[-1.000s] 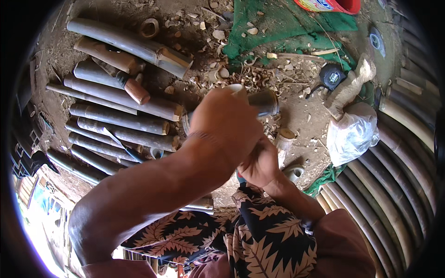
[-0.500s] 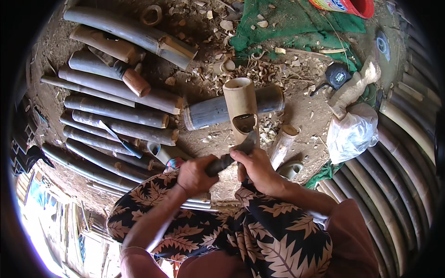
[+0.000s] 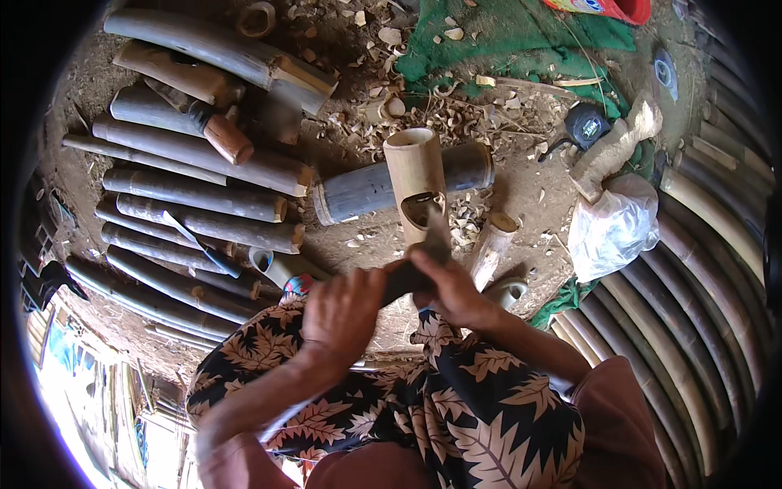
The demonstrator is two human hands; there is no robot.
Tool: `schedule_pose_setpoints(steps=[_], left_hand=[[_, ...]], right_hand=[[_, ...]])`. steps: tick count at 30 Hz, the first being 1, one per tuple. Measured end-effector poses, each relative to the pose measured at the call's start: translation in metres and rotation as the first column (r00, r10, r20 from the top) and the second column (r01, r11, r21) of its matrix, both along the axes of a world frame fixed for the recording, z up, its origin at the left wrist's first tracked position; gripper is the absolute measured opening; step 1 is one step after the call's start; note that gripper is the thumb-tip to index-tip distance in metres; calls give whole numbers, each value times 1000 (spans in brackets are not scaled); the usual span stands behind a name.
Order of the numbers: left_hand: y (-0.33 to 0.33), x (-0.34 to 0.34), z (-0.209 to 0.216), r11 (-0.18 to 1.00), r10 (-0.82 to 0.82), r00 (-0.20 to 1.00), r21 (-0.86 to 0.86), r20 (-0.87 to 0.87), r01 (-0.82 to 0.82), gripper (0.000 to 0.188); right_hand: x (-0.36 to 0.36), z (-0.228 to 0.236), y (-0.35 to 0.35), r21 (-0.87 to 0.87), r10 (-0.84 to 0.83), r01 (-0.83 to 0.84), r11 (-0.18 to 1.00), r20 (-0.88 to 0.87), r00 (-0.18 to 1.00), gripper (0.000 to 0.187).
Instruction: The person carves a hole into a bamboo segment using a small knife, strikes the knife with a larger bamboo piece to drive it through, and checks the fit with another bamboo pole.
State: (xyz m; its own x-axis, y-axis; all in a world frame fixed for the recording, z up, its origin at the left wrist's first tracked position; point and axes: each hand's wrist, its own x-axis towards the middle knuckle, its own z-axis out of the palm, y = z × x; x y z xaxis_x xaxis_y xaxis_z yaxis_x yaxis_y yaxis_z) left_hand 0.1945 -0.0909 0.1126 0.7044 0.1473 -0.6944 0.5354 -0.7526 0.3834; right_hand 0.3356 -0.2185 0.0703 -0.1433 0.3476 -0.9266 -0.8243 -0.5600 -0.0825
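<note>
A pale bamboo tube [image 3: 413, 169] with a notch cut in its side stands tilted before me, resting across a dark bamboo log [image 3: 354, 194]. My left hand [image 3: 345, 314] is closed around the dark handle of a knife [image 3: 404, 282]. The blade, blurred, points up at the notch; whether it touches the wood I cannot tell. My right hand [image 3: 456, 295] is closed near the front of the knife, its thumb along it. The lower end of the tube is hidden behind the hands and knife.
Bamboo lengths [image 3: 199, 155] lie side by side at left, with a wooden-handled blade [image 3: 228, 138] and a small knife [image 3: 199, 244] on them. Shavings, a tape measure [image 3: 586, 124], a pale wooden piece [image 3: 617, 151] and a plastic bag [image 3: 615, 218] lie right. More poles [image 3: 692, 244] line the far right.
My left hand has moved slightly right and up along with the knife, whose blade is now nearer the notch. The whole view has shifted a little.
</note>
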Motion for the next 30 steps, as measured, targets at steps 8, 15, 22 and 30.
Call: schedule_pose_setpoints(steps=[8, 15, 22, 30], left_hand=[[69, 10, -8, 912, -58, 995, -410, -79, 20, 21], [-46, -9, -20, 880, 388, 916, -338, 105, -334, 19], [67, 27, 13, 981, -63, 996, -184, -57, 52, 10], [24, -18, -40, 803, 244, 944, -499, -220, -324, 28]], right_hand=[[-2, 0, 8, 13, -123, 132, 991, -289, 949, 29], [29, 30, -7, -65, 347, -341, 938, 148, 926, 26], [9, 8, 8, 46, -228, 263, 964, -373, 900, 30], [11, 9, 18, -78, 127, -129, 989, -29, 991, 25]])
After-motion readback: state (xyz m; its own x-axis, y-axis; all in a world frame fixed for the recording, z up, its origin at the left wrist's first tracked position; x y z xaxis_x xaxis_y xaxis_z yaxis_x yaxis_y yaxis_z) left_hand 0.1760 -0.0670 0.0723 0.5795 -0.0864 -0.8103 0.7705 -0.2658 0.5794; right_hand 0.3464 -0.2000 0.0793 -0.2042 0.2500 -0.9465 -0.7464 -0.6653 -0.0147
